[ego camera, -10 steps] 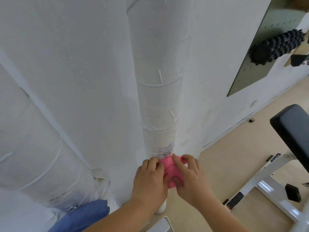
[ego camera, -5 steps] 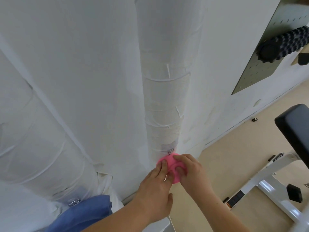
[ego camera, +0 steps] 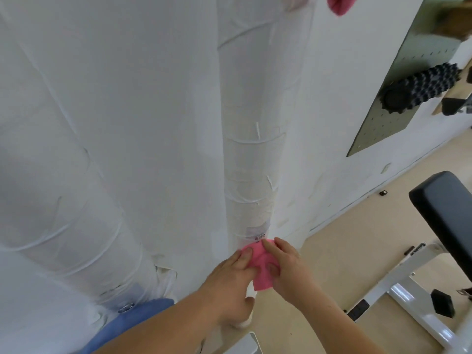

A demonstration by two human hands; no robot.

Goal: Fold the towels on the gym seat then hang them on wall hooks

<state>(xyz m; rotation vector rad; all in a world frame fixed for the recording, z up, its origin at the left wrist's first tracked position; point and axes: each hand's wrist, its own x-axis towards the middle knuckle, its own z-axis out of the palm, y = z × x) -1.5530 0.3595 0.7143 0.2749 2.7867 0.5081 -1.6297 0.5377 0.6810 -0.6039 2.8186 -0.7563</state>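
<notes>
A small pink towel hangs against the white wrapped pillar, just below a small metal hook. My left hand presses its fingers flat on the towel's left side. My right hand pinches the towel's upper right part. A blue towel hangs lower left under another metal hook. Another pink item shows at the top edge. The black gym seat stands at the right.
A white-covered wall fills the left and middle. On the right, a grey pegboard carries a black knobbly foam roller. The bench's white frame stands on the beige floor.
The view has tilted up a little. My left hand has opened from gripping the pink towel to flat fingers on it. The right hand stays on the towel.
</notes>
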